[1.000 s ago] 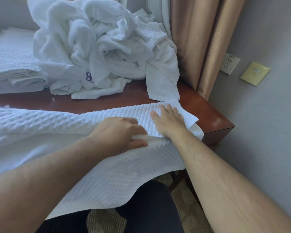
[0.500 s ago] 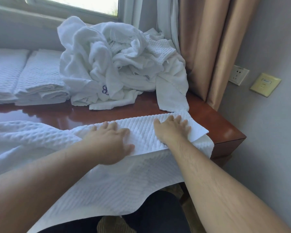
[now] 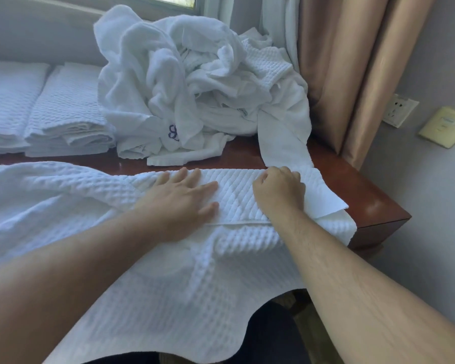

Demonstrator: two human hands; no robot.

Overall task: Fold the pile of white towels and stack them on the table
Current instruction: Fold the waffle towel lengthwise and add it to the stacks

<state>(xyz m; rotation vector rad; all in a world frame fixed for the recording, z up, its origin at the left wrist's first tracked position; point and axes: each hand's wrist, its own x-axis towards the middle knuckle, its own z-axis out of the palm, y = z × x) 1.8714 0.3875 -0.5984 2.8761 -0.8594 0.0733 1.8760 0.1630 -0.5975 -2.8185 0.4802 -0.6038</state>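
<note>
On the tabletop [image 3: 352, 179], one heap of towels [image 3: 195, 82] and two folded stacks [image 3: 66, 111]; left hand [image 3: 184, 203] flat on one waffle towel [image 3: 168, 285], right hand [image 3: 279, 190] clenched, pinching its edge.

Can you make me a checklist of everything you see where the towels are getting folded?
Surface: glossy brown wooden table.
Job's things: waffle towel spread over the near edge; unfolded towel pile behind it; two folded stacks at back left.
Clutter: nothing seen.
Hands: left hand lies flat on the waffle towel; right hand curled, gripping its folded end.
Cables: nothing seen.
Surroundings: tan curtain, wall socket, yellow wall plate, window at top.
</note>
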